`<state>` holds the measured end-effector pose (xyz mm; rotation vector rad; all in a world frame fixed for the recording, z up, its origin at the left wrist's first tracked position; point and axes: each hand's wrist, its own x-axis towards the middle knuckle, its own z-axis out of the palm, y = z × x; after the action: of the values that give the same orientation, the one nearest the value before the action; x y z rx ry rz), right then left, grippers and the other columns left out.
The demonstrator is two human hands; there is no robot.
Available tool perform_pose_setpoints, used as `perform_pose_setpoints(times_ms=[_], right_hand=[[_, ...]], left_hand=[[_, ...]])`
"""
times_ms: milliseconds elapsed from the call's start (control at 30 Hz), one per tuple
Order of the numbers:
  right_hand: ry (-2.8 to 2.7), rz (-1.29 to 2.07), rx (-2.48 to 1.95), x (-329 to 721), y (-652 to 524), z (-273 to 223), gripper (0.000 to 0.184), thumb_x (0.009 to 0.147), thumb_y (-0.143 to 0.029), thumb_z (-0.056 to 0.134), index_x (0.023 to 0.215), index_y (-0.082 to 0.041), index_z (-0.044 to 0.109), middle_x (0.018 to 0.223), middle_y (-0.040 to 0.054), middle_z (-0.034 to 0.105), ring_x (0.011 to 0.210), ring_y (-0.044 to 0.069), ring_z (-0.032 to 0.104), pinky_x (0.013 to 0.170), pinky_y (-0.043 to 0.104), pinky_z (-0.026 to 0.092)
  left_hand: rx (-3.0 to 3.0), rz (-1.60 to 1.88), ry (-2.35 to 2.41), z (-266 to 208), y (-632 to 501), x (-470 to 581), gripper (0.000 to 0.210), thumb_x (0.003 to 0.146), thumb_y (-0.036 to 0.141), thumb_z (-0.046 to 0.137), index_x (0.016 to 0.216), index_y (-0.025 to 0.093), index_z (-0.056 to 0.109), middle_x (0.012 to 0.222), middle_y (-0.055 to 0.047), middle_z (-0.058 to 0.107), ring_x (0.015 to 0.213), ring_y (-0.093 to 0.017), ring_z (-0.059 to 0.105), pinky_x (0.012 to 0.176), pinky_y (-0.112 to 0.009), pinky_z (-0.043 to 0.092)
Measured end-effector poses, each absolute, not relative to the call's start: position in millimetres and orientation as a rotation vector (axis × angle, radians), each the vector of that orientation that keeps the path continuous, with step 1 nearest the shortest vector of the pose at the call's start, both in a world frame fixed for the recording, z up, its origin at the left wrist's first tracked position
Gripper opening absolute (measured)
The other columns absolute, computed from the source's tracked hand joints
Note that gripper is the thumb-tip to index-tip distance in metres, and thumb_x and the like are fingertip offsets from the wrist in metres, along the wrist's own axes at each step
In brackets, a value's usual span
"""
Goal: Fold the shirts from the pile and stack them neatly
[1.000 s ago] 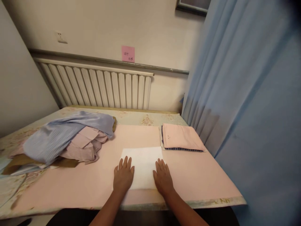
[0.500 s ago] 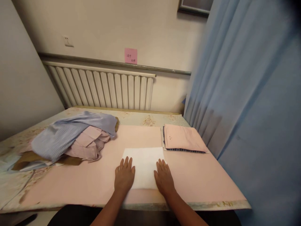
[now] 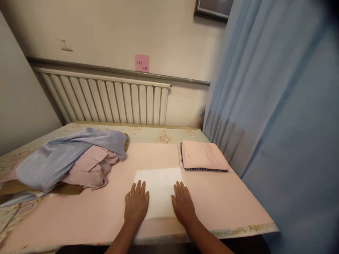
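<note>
A white rectangular sheet [image 3: 160, 194], paper or cloth, I cannot tell which, lies flat on a pink cover [image 3: 225, 204] in front of me. My left hand [image 3: 137, 203] rests palm down over its left edge, fingers stretched forward and a little apart. Over the right edge lies my right hand [image 3: 183, 203], also palm down with its fingers extended. Neither hand grasps anything. Just beyond my right hand is a stack of folded clothes [image 3: 205, 155], pink on top with a dark striped layer beneath.
A loose heap of clothes [image 3: 71, 158], blue, pink and brown, lies on the left of the table. Behind stand a radiator [image 3: 119, 98] and a wall with a pink note [image 3: 142, 63]. A blue curtain [image 3: 265, 106] hangs along the right side.
The view has shifted slightly, so most things appear a little further left. Both hands stay flat on the edges of the white sheet.
</note>
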<state>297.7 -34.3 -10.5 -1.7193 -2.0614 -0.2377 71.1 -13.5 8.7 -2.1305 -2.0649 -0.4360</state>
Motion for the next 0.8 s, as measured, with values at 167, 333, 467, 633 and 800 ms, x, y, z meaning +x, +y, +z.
perform_pose_setpoints(times_ms=[167, 333, 467, 633, 800], right_hand=[[-2.059, -0.247, -1.725, 298, -32, -12, 0.044, 0.094, -0.032, 0.040, 0.135, -0.016, 0.049, 0.147, 0.0078, 0.040, 0.139, 0.026, 0.027, 0.114, 0.044, 0.025], [-2.062, -0.244, -1.730, 297, -30, -13, 0.045, 0.094, -0.031, 0.041, 0.136, -0.017, 0.047, 0.147, 0.0066, 0.038, 0.139, 0.024, 0.027, 0.114, 0.042, 0.027], [-2.069, -0.251, -1.760, 297, -29, -15, 0.045, 0.094, -0.029, 0.041, 0.136, -0.018, 0.047, 0.148, 0.0054, 0.038, 0.139, 0.024, 0.028, 0.113, 0.042, 0.029], [-2.154, -0.329, -1.727, 300, -29, -19, 0.048, 0.094, -0.027, 0.040, 0.141, -0.018, 0.041, 0.150, 0.0052, 0.033, 0.140, 0.025, 0.025, 0.112, 0.044, 0.033], [-2.185, -0.370, -1.726, 302, -29, -20, 0.048, 0.095, -0.027, 0.040, 0.142, -0.019, 0.040, 0.149, 0.0046, 0.034, 0.139, 0.026, 0.027, 0.110, 0.045, 0.036]], left_hand=[[-2.163, -0.411, -2.014, 4, -9, 66, 0.052, 0.092, 0.032, 0.030, 0.141, 0.019, 0.042, 0.149, -0.009, 0.037, 0.139, -0.030, 0.026, 0.105, -0.048, 0.027], [-2.265, -0.395, -1.928, -3, 5, 52, 0.053, 0.090, 0.037, 0.034, 0.140, 0.021, 0.043, 0.149, -0.008, 0.038, 0.139, -0.030, 0.027, 0.106, -0.049, 0.027], [-2.314, -0.453, -1.886, -5, 20, 38, 0.052, 0.090, 0.038, 0.034, 0.139, 0.024, 0.045, 0.148, -0.006, 0.041, 0.137, -0.028, 0.030, 0.104, -0.046, 0.029], [-2.266, -0.542, -1.935, -11, 35, 28, 0.054, 0.090, 0.038, 0.032, 0.135, 0.015, 0.049, 0.145, -0.011, 0.044, 0.135, -0.027, 0.035, 0.103, -0.044, 0.032], [-2.267, -0.626, -1.917, -17, 40, 26, 0.053, 0.089, 0.038, 0.033, 0.134, 0.014, 0.050, 0.145, -0.012, 0.044, 0.134, -0.027, 0.035, 0.105, -0.045, 0.030]])
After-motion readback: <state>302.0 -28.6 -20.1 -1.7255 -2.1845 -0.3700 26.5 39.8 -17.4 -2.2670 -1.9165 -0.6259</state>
